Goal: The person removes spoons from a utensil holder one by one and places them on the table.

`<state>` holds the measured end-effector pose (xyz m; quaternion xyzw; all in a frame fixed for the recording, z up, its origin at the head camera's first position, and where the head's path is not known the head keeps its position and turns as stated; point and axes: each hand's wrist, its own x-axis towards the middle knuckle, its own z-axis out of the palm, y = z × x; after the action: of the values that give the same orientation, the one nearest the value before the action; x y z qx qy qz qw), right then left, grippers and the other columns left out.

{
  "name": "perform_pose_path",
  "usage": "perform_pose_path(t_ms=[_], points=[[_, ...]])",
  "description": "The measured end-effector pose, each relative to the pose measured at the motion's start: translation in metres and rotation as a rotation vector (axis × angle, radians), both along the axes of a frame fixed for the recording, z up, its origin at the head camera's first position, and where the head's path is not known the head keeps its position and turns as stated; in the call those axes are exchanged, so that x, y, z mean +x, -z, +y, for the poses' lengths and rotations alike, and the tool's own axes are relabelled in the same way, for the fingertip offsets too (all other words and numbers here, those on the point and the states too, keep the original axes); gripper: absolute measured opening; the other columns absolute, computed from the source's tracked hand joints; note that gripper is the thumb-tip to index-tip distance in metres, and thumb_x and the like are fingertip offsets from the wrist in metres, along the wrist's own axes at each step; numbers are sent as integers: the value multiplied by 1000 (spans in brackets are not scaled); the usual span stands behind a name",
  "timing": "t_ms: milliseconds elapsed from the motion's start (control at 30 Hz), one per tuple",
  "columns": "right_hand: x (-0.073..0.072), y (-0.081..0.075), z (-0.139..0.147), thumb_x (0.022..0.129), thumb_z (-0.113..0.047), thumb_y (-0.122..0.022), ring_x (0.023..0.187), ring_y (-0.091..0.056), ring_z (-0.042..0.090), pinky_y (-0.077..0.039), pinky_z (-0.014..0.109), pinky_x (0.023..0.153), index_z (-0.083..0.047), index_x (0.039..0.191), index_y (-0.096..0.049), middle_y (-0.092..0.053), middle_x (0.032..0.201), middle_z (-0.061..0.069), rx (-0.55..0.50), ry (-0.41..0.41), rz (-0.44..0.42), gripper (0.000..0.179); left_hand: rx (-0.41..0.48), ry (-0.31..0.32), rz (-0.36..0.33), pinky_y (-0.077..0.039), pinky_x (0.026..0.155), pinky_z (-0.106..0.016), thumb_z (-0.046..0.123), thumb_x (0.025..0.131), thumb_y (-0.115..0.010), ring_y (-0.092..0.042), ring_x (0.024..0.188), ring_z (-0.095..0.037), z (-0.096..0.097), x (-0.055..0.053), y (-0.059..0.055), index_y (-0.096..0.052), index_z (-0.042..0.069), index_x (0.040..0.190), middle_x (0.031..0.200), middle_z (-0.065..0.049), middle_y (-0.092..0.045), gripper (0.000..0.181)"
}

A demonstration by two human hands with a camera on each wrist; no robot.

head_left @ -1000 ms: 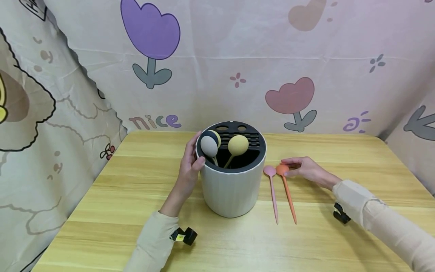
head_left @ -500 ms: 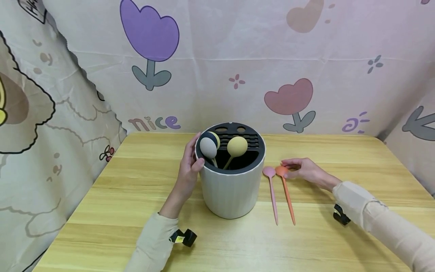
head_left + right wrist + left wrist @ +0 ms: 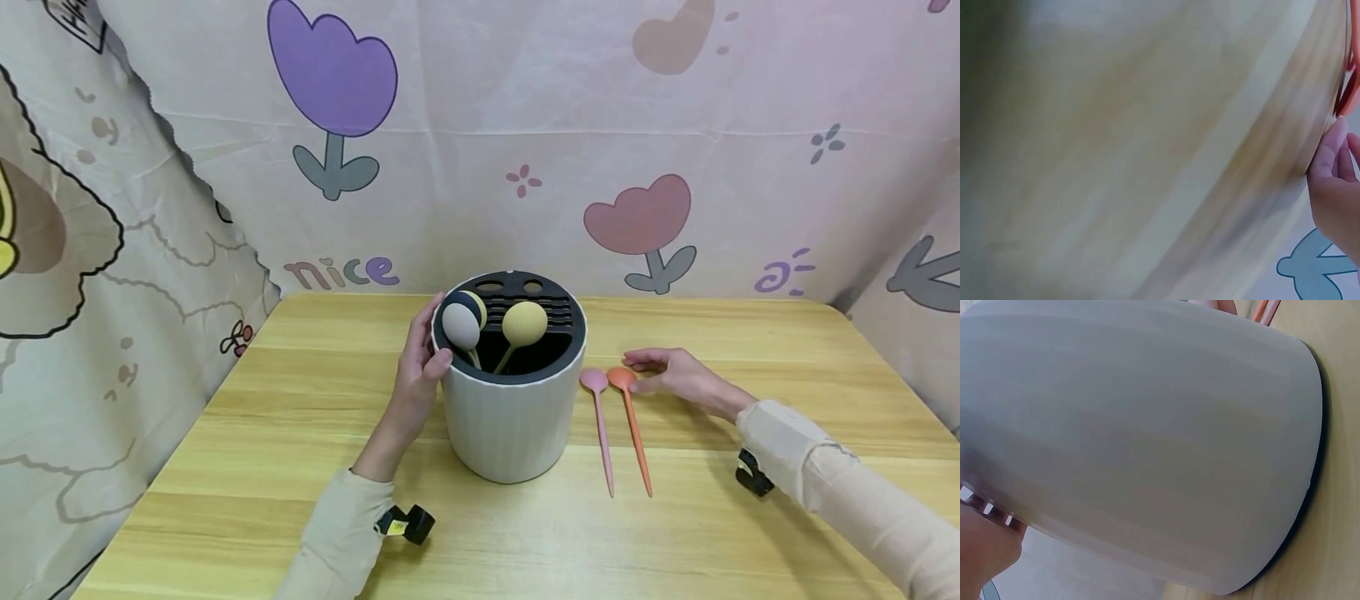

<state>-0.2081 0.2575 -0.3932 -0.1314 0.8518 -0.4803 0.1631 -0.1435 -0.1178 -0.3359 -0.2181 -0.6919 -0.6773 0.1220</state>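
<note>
A white ribbed utensil holder (image 3: 508,425) with a black slotted top stands on the table. My left hand (image 3: 414,367) holds its left side, thumb at the front of the rim and fingers behind. Several round-headed spoons stick out of it, including a pale grey spoon (image 3: 460,327) and a yellow spoon (image 3: 524,323). To its right a pink spoon (image 3: 595,381) and an orange spoon (image 3: 622,378) lie side by side, handles toward me. At the orange spoon's head rests my right hand (image 3: 678,372), thumb right at the edge and fingers apart from it.
The wooden table (image 3: 285,467) reaches back to a patterned cloth (image 3: 480,100) hanging behind it. Another cloth (image 3: 112,375) hangs along the left side. Small black cameras sit at both wrists.
My right hand's fingers have lifted off the orange spoon's head and drawn slightly right, leaving the spoon lying beside the pink one. The left hand keeps its place on the utensil holder.
</note>
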Motion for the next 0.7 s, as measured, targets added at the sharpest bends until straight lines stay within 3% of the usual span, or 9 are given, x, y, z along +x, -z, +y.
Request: perform_pose_path(t_ms=[267,600,700], points=[[-3,-8,1,87,-19,-70,123,-48,38,-43,39,98,10,140,-41,-49,137,25,29,-26,-19,67,-2,-8,5,-27,107,-56,48,87,-50,-38,129,-36,0,-1,1,-26,6,150,151,-17,-28,81],[9,-25,-9,94,-21,-60,123,-48,37,-42,45,98,9,142,-38,-46,139,27,-88,-8,-21,61,-10,-14,-5,-30,106,-53,45,86,-50,-41,126,-35,0,0,1,-27,5,150,150,-18,-31,79],[11,-33,-20,94,-21,-60,122,-50,33,-42,40,98,8,141,-40,-49,138,25,-101,-18,2,59,-10,-22,-14,-32,106,-51,41,85,-50,-42,126,-34,-1,1,-1,-28,6,150,149,-17,-33,77]])
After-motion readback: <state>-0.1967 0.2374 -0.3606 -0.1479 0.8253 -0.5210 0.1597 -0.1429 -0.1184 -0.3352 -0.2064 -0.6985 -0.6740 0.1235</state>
